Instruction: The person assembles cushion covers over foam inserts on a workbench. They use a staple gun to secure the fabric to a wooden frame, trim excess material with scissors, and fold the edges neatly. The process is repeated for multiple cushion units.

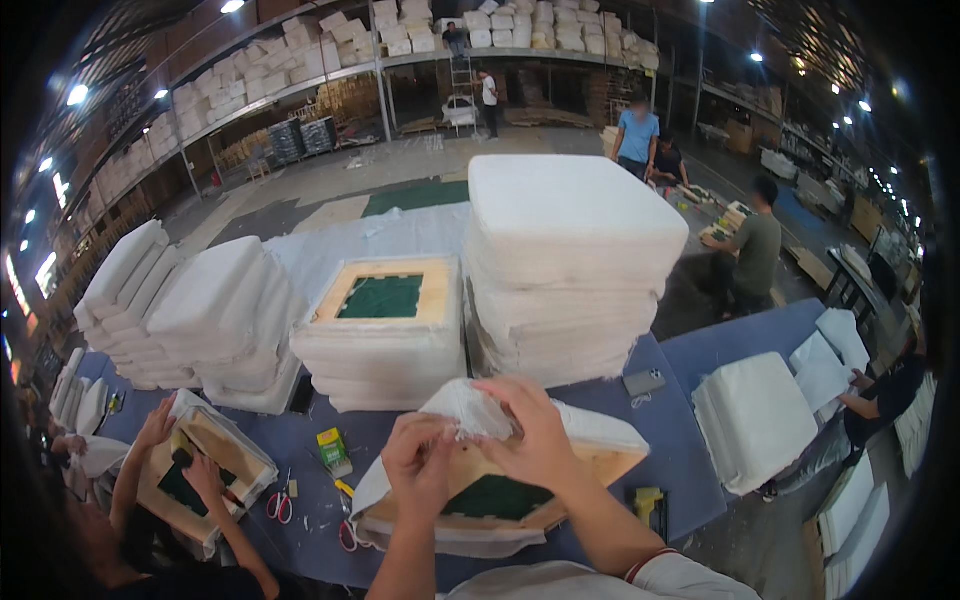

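I see both hands pinched shut on the white fabric (470, 408), left hand (420, 462) just below and beside the right hand (530, 432). The fabric bunches over the wood-framed cushion (500, 495) at the worktop's (690, 370) near edge, frame side up, its long axis running left to right.

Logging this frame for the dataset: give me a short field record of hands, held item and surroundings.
left hand: pinches white fabric
right hand: grips same fabric, bunched
fabric: pulled over seat pad edge
seat pad: upside down, wood frame, green panel
table: blue cover
stack: white cushions, behind pad
scissors: left of pad
co-worker's hands: on another pad, far left
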`<control>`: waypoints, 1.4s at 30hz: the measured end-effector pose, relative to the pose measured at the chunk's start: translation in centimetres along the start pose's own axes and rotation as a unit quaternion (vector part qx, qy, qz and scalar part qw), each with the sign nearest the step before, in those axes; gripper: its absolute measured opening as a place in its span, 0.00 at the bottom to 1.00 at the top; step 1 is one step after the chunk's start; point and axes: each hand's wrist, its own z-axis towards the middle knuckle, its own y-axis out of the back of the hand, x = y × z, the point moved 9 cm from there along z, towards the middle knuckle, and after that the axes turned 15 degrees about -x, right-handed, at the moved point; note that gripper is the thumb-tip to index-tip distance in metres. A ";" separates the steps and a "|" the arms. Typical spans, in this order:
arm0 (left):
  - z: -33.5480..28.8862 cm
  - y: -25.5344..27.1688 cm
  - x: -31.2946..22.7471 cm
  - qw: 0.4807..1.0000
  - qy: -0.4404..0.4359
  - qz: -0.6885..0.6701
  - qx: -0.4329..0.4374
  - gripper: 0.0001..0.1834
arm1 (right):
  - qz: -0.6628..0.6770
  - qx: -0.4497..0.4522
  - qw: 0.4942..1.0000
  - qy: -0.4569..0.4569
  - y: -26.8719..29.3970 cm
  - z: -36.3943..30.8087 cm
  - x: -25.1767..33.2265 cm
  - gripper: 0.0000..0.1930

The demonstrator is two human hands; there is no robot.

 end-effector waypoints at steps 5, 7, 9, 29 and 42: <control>-0.9 -1.3 -1.2 0.999 0.007 0.043 0.001 0.01 | 0.008 -0.055 0.995 0.085 2.4 -1.5 0.5 0.18; 0.0 -2.9 -1.2 0.994 0.047 0.093 0.044 0.05 | -0.013 -0.096 0.994 0.056 3.0 -1.6 -1.2 0.10; 0.2 -4.5 0.8 0.981 0.152 0.083 0.088 0.09 | -0.041 -0.104 0.994 -0.014 3.2 -1.5 -2.7 0.05; -0.3 -4.9 -0.8 0.991 0.003 -0.058 0.122 0.06 | 0.052 -0.064 0.994 0.073 3.8 -1.7 -2.0 0.03; -7.1 -5.8 -11.5 0.911 -0.323 0.078 0.245 0.09 | 0.341 -0.082 0.794 -0.497 7.2 -13.5 0.2 0.22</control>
